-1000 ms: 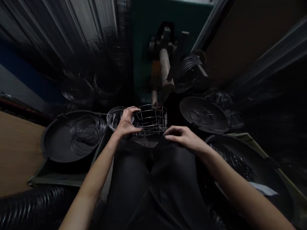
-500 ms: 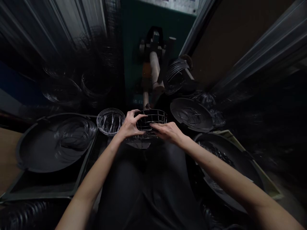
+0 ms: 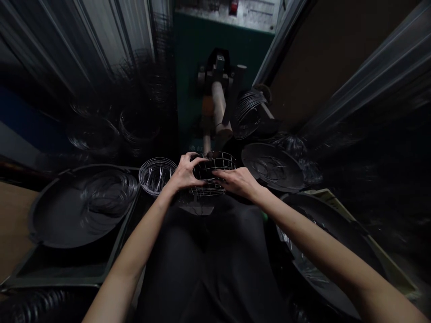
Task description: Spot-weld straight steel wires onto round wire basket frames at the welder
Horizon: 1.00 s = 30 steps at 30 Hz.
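Observation:
Between my hands is a round wire basket frame [image 3: 220,160], made of thin metal rings and cross wires. My left hand [image 3: 184,172] grips its left side, thumb and fingers curled about the wires. On its right side my right hand [image 3: 237,180] holds the wires, fingers pressed together and pointing left. The fingertips of both hands are partly lost in the dark. Just left of my left hand stands a round stack of wire rings [image 3: 156,175] with short straight wires inside. The machine's pale cylindrical arm [image 3: 219,105] points toward the basket frame from behind.
A wide dark pan [image 3: 57,220] with coiled wire rings [image 3: 111,193] lies at left on a crate [image 3: 60,273]. At right are a smaller pan [image 3: 269,172] and a big pan [image 3: 353,233] with short wires. More wire rings [image 3: 249,110] hang beside the green machine [image 3: 188,58].
The view has shifted slightly, so the surroundings sit a little lower and farther right. Both hands keep their hold on the basket frame, with hardly any change in grip.

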Motion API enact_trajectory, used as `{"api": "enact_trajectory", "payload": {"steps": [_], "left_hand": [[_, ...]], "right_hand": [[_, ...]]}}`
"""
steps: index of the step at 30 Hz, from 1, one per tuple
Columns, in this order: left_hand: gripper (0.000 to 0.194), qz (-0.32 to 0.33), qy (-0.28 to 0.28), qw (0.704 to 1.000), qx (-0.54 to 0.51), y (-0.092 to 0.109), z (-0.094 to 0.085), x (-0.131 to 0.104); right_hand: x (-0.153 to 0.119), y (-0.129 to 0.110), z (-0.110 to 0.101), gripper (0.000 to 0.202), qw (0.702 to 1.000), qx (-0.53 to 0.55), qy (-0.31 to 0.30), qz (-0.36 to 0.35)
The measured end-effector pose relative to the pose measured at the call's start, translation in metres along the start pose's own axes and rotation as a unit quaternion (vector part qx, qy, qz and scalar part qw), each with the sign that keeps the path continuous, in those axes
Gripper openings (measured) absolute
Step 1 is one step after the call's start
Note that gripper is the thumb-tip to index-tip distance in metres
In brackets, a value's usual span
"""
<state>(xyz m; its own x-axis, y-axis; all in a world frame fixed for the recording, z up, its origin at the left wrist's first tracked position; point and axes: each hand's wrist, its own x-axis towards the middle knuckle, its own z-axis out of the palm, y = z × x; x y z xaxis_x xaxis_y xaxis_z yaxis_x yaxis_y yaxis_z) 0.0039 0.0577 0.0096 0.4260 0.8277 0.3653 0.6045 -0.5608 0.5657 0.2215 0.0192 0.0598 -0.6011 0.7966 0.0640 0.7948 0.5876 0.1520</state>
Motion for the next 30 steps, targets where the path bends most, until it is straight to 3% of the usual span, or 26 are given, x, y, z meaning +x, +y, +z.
{"api": "enact_trajectory", "payload": {"steps": [5,8,12,15,26,30], "left_hand": [[0.068,0.005,-0.016,1.000,-0.008,-0.006,-0.003,0.004],[0.068,0.006,-0.014,1.000,-0.021,-0.006,-0.006,0.005],[0.073,-0.017,-0.010,0.999,-0.041,-0.007,-0.008,0.013],[0.075,-0.028,0.002,0.999,-0.034,-0.012,-0.007,0.023],[0.090,-0.008,0.037,0.994,-0.101,-0.034,-0.006,0.057],[0.092,-0.028,0.032,0.994,-0.097,-0.035,-0.006,0.061]], "right_hand": [[0.003,0.001,0.001,0.031,1.000,0.026,-0.001,0.011],[-0.004,0.000,0.007,0.033,0.995,0.078,0.046,0.029],[-0.009,0.000,0.018,0.019,0.985,0.094,0.110,0.097],[-0.002,0.004,0.022,0.012,0.977,0.083,0.133,0.141],[0.031,0.027,0.028,0.012,0.956,0.137,0.171,0.197],[0.034,0.039,0.027,0.011,0.949,0.193,0.177,0.176]]}}
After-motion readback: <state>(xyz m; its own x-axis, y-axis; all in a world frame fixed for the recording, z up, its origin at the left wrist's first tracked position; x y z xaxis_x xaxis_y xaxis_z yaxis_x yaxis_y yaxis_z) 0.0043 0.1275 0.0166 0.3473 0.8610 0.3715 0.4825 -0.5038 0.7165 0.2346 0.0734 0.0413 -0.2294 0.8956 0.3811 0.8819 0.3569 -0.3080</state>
